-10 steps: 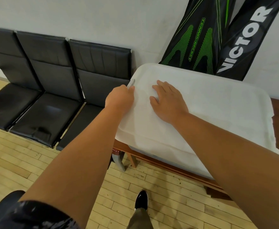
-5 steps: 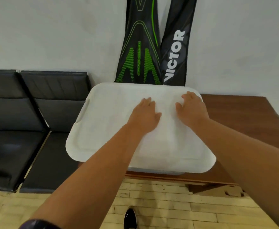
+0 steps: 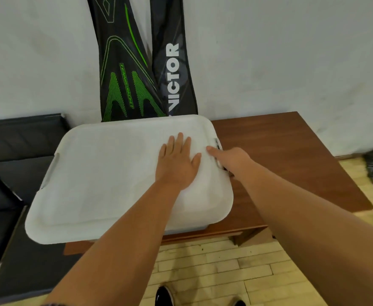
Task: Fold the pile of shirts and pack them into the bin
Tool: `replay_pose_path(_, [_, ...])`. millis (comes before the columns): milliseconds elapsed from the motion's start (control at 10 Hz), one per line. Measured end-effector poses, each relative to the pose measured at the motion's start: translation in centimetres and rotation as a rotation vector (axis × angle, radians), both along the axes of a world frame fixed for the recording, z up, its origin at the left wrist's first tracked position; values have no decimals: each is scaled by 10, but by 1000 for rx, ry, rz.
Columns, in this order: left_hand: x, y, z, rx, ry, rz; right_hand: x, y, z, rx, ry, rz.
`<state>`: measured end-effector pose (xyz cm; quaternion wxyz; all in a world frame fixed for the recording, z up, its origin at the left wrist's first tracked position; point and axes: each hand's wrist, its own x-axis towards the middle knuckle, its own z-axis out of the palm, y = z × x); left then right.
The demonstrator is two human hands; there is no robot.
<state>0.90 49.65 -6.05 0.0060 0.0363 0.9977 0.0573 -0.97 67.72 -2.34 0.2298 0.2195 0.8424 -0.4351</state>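
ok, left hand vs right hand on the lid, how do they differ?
The left hand lies flat, fingers spread, on top of the lid; the right hand sits at the lid's right edge by the latch.
The left hand has straight fingers; the right hand curls its fingers over the edge, thumb on top.
The left hand shows whole; the right hand hides its fingertips.
Shared: both bare, both touching the lid.

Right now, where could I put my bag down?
The bare tabletop between the white bin and the table's right edge. Crowded: the bin's top, with the left hand flat on it and the right hand gripping its right edge.
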Motion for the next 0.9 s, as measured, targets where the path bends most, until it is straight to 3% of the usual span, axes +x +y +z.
replay_pose_path(100, [0, 1, -2, -13, 4, 13, 0, -4, -2, 89, 74, 101])
replay_pose_path(600, [-1, 0, -2, 4, -9, -5, 3, -26, -2, 338, 156, 190])
replay_pose_path(800, [-3, -1, 8, 28, -97, -13, 2, -34, 9, 419, -8, 173])
replay_pose_path(900, [-17, -10, 31, 197, -185, 4, -10, -34, 25, 473, 24, 247])
